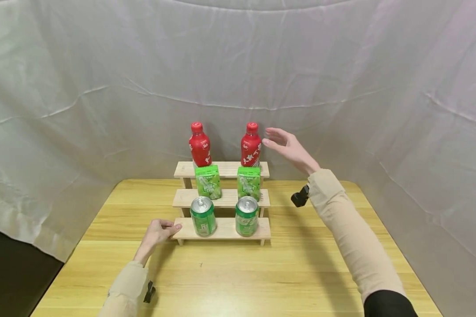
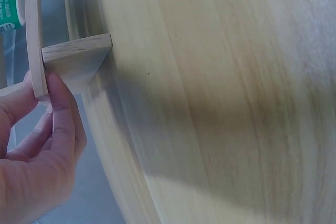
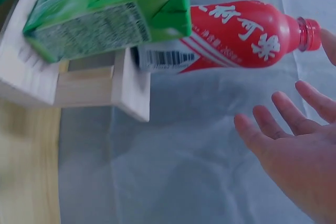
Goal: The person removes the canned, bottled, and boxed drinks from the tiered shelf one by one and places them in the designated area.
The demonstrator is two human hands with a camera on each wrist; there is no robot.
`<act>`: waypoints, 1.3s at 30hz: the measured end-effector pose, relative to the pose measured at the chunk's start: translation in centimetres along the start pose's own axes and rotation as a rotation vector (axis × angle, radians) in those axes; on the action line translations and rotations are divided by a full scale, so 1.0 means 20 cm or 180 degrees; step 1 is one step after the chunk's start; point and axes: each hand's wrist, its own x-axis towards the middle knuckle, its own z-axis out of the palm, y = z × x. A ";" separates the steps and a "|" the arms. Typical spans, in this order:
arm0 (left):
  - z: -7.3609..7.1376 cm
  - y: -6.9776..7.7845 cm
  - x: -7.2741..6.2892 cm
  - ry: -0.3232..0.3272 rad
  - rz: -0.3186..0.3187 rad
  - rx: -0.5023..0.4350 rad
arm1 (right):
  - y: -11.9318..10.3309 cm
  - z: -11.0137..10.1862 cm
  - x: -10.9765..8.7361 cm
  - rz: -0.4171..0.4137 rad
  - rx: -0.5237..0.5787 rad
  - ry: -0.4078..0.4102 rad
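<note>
Tabletop [image 1: 222,277] lies nearest, with a three-step wooden rack [image 1: 225,226] standing on it. The left hand [image 1: 156,231] pinches the left end of its lowest step between thumb and fingers. On that step stand two green cans [image 1: 203,220]; on the middle step, two green boxes [image 1: 209,184]; on the top step, two red bottles [image 1: 251,147]. Just beside the right-hand bottle, the right hand [image 1: 289,149] holds nothing, fingers loosely spread. Behind hangs a grey curtain [image 1: 230,61].
</note>
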 end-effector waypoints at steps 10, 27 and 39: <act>0.00 0.00 -0.01 0.0010 -0.0012 -0.0016 | -0.06 0.11 0.10 -0.0074 0.0217 -0.0090; 0.01 0.00 -0.02 -0.0017 0.0022 -0.0085 | -0.11 0.17 0.16 0.0020 0.0123 0.0095; 0.01 -0.02 -0.01 -0.0012 0.0104 -0.0124 | -0.13 0.13 0.13 0.0031 -0.0057 0.0307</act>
